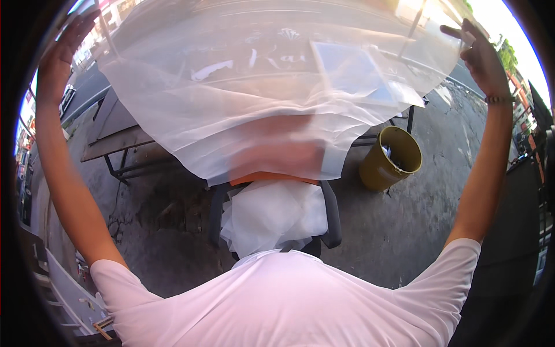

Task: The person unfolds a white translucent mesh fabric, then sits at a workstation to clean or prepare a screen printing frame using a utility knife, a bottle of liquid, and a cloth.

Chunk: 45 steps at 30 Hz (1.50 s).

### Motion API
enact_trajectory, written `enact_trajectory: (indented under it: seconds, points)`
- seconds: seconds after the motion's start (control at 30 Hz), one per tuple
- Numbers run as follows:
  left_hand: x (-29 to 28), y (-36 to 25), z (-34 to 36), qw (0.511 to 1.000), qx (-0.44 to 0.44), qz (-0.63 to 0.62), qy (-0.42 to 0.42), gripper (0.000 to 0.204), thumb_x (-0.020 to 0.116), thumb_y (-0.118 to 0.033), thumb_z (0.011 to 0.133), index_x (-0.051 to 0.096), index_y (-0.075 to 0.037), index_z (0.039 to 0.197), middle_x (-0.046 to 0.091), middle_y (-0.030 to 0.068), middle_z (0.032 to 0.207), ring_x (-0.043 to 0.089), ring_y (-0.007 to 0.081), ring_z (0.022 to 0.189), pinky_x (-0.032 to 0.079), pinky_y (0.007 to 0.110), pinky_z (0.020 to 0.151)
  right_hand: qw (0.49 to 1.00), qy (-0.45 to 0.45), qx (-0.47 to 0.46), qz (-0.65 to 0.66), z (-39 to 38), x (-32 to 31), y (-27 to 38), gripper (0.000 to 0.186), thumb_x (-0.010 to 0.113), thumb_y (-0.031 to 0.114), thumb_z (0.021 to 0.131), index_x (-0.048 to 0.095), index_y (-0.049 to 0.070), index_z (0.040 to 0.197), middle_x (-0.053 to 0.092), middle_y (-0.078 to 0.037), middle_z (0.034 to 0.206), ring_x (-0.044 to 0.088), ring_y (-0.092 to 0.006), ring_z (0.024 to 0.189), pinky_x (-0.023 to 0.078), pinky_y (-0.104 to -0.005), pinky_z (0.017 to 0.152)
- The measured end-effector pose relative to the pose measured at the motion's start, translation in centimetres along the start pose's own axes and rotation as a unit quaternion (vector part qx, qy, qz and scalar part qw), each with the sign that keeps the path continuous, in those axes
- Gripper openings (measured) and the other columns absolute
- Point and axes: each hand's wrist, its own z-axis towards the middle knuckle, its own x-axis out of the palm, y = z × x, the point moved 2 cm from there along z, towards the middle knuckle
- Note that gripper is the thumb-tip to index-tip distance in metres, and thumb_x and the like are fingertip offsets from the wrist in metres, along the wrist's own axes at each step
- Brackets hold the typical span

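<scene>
A wide, translucent white sheet (243, 87) spreads across the upper middle, with pale lettering and a light rectangular patch showing. My left hand (70, 40) is raised at the sheet's upper left edge, fingers blurred, so its grip is unclear. My right hand (475, 55) is up at the opposite edge, fingers partly curled on the sheet. Below the sheet, crumpled white translucent material (272, 214) rests on a dark chair (332, 214), and an orange surface (243, 180) shows at the sheet's lower edge.
A yellowish-olive bucket (376, 170) with something white inside stands right of the chair on stained concrete (167, 220). Metal-framed tables (115, 147) stand behind the sheet. A road (87, 78) runs at the upper left, and greenery (509, 58) shows at the far right.
</scene>
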Motion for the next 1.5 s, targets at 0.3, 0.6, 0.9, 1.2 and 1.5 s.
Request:
enact_trajectory:
  seconds: [0.3,0.6,0.9,1.2,1.5]
  points:
    - [11.7,15.3,2.0,0.993,-0.104,-0.057,0.011,0.029,0.058,-0.025,0.101,0.066,-0.005,0.12,0.067,0.0057,0.118,0.061,0.0143,0.117,0.041,0.032,0.111,0.934,0.105,0.13,0.316,5.5,7.8,-13.7,0.035,0.051,0.012,0.1,0.04,-0.01,0.124,0.047,-0.034,0.136,0.056,-0.0458,0.123,0.053,-0.0458,0.106]
    - [20.4,30.3,3.2,0.961,-0.234,-0.144,-0.03,0.036,0.057,-0.032,0.101,0.066,-0.006,0.124,0.064,0.0075,0.129,0.055,0.0182,0.127,0.037,0.037,0.114,0.94,-0.1,0.112,0.306,10.1,14.3,-28.8,0.044,0.07,0.01,0.087,0.045,0.003,0.123,0.055,-0.017,0.123,0.06,-0.0382,0.116,0.047,-0.0472,0.104]
    - [28.2,39.0,3.5,0.941,-0.3,0.156,0.026,0.071,0.062,-0.03,0.094,0.034,-0.004,0.153,0.047,0.0257,0.147,0.044,0.0366,0.139,0.034,0.044,0.114,0.968,-0.118,0.099,-0.197,11.3,21.7,-35.4,0.088,0.08,0.022,0.081,0.029,-0.003,0.149,0.049,-0.027,0.139,0.049,-0.0361,0.132,0.037,-0.0423,0.112]
    - [34.2,24.8,-6.6,0.977,-0.141,-0.021,0.157,0.048,0.052,-0.046,0.103,0.059,-0.008,0.132,0.066,0.0122,0.126,0.061,0.0243,0.119,0.044,0.037,0.103,0.966,0.126,-0.13,-0.183,-2.7,28.6,-30.5,0.041,0.062,0.029,0.098,0.06,0.005,0.131,0.064,-0.021,0.123,0.059,-0.0362,0.119,0.045,-0.0383,0.1]
    - [31.2,24.7,-11.7,0.988,-0.092,0.034,-0.12,0.039,0.047,-0.033,0.107,0.067,0.0,0.106,0.069,0.0069,0.099,0.063,0.0152,0.093,0.049,0.029,0.087,0.953,-0.13,-0.175,-0.21,-4.9,24.7,-30.4,0.031,0.056,0.028,0.102,0.068,0.001,0.112,0.069,-0.015,0.103,0.066,-0.0255,0.095,0.051,-0.0344,0.082]
